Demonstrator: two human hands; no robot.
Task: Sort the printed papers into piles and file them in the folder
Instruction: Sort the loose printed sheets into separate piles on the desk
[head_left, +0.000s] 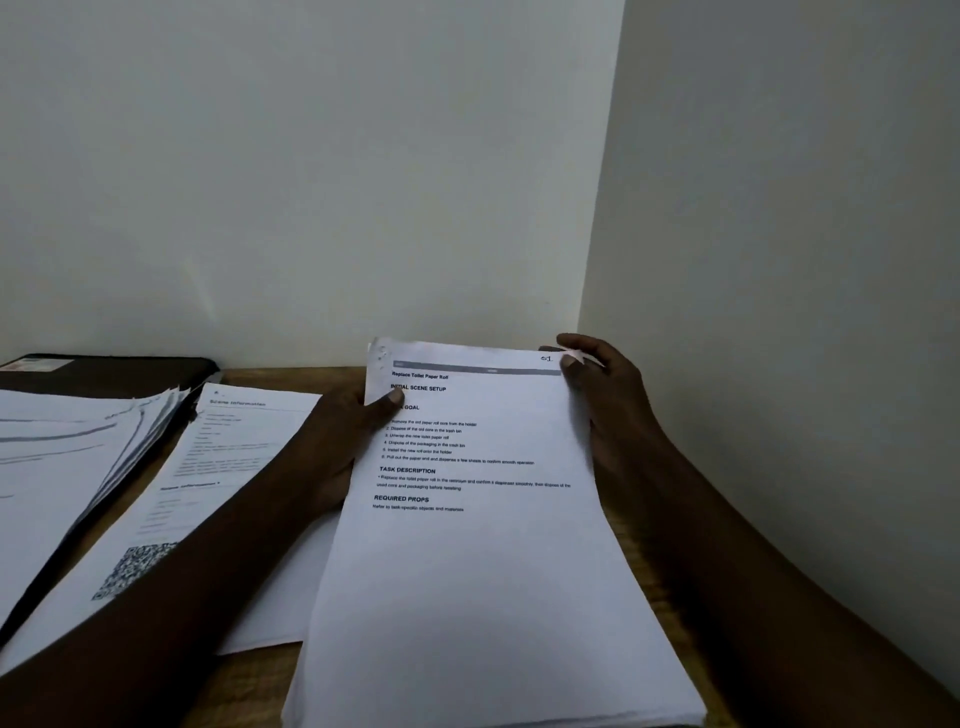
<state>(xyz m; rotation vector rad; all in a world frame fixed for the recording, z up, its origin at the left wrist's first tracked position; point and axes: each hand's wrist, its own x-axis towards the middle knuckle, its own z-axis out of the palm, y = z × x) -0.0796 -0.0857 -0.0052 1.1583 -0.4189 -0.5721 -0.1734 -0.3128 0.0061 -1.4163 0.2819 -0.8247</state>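
Note:
A thick stack of printed papers (483, 561) lies in front of me, its top sheet headed "Replace Toilet Paper Roll". My left hand (337, 441) grips the stack's upper left edge, thumb on the top sheet. My right hand (605, 384) pinches the upper right corner of the top sheet. To the left lies a separate pile of sheets (208, 493) with a QR code showing. A dark open folder (104, 371) at the far left holds several fanned papers (62, 457).
A wooden table (291, 371) carries everything and sits in a room corner. One white wall (311, 182) runs behind it and another wall (779, 260) stands close on the right, beside my right forearm.

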